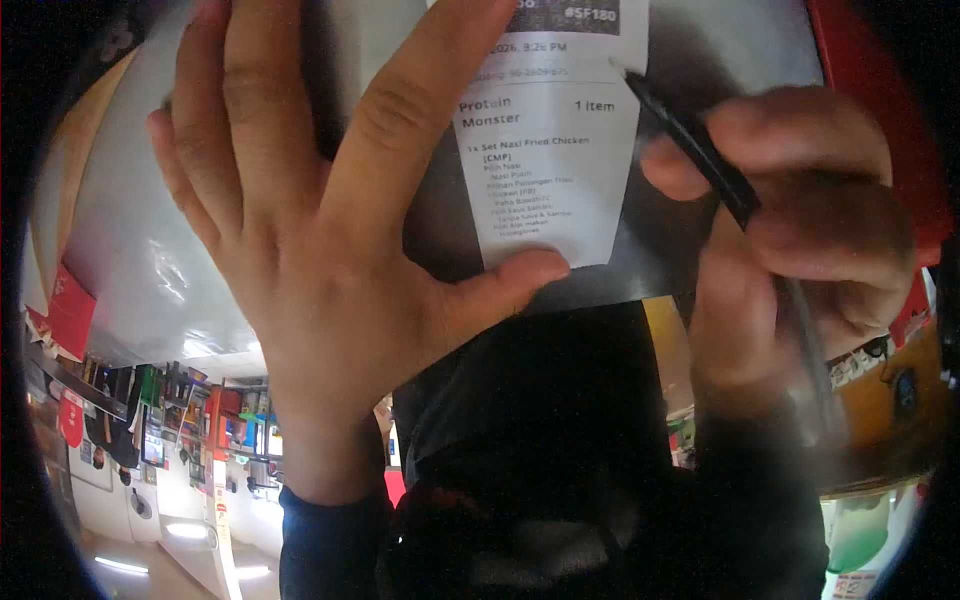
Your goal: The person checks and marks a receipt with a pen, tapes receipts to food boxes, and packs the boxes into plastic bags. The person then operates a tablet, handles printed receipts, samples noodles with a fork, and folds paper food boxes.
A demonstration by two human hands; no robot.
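A white printed order receipt lies on a grey metal surface, its lines reading "Protein Monster" and "1x Set Nasi Fried Chicken". My left hand rests flat with fingers spread, the thumb on the receipt's lower edge and the index finger along its left side. In my right hand is a dark pen, gripped between thumb and fingers. The pen's tip is over the right side of the receipt, near the thin line above "1 item"; whether it touches the paper I cannot tell.
The shiny metal tabletop extends to the left. A red object stands along the right edge. Below, a dark-clothed body is in view. Shelves with goods and lit ceiling lamps appear upside down at lower left.
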